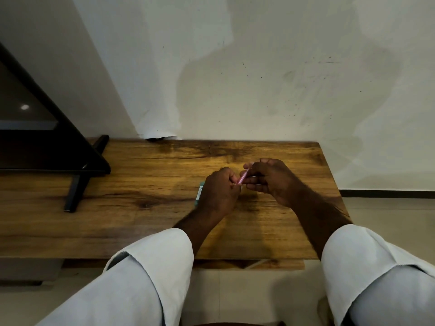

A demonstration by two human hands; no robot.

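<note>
Both of my hands meet over the middle of a wooden table [153,222]. A thin pink stick-like object [243,178] runs slantwise between them. My left hand [220,192] pinches its lower end with curled fingers. My right hand [268,178] holds its upper end between thumb and fingertips, and something thin and pale shows by those fingers. A small teal and white packet [199,192] lies on the table, mostly hidden behind my left hand. What the pink object is I cannot tell.
A black monitor [44,137] on a black stand [77,187] takes up the table's far left. A white wall [259,67] rises right behind the table. The table's right edge [334,184] drops to a tiled floor.
</note>
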